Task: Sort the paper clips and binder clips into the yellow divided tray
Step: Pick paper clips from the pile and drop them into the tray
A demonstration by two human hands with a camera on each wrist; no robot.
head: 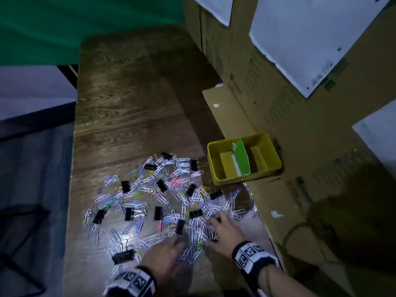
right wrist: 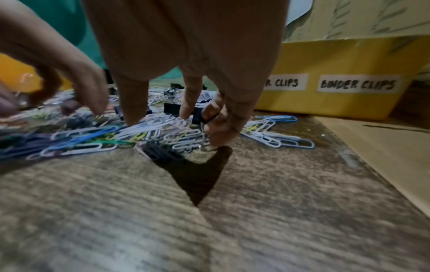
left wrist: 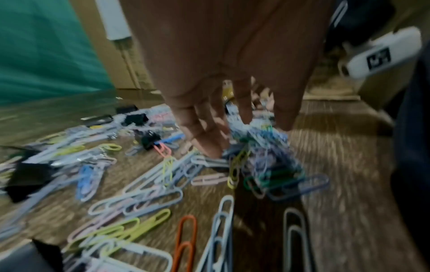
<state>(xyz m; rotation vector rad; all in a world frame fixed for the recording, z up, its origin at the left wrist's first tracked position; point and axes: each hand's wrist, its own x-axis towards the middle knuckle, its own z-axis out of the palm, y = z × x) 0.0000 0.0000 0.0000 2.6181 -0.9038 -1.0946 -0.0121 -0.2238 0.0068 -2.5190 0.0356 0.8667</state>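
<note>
The left hand (head: 163,255) rests spread fingers on pastel wire paper clips (head: 150,189). The right hand (head: 225,231) pinches 1 black metal binder clip (right wrist: 197,115) beside the yellow plastic divided tray (head: 214,166).

Both bare forearms wear black-and-white wristbands (head: 252,256) printed with square fiducial markers.

Yellow tray (head: 214,166), green divider (head: 242,157); beside the tray, pastel white, blue, pink, green paper clips (head: 162,189), black binder clips (head: 158,213); wood-grain brown table (head: 120,108).
</note>
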